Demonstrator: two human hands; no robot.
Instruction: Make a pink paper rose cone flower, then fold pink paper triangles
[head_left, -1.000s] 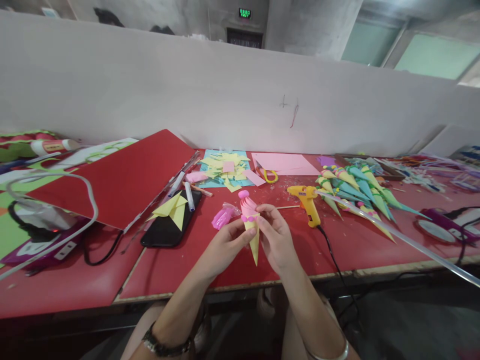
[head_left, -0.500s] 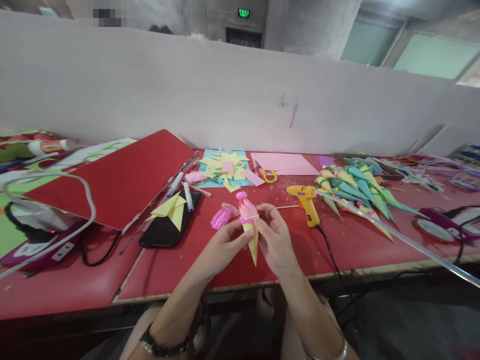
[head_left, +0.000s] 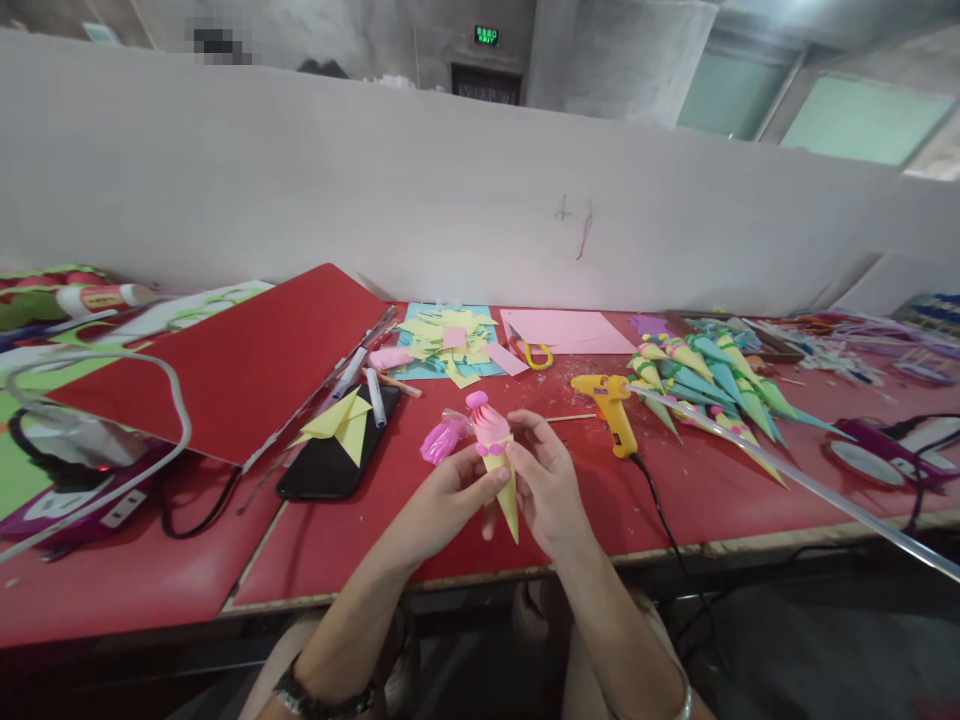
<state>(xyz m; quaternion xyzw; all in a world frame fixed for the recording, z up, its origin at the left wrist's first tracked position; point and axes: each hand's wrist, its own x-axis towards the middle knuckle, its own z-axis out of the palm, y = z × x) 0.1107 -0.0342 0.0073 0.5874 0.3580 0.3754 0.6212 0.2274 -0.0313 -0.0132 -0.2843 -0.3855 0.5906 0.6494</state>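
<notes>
Hands (head_left: 495,490) close together, fingers curled

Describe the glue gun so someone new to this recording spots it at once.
On the red tabletop, look just right of the person's right hand, beside the heap of paper cones. The glue gun lies there, nozzle pointing left, a black cord trailing from its yellow grip. Unlike the cones and the yellow-handled scissors, it has a long clear rod sticking out of its back.
</notes>
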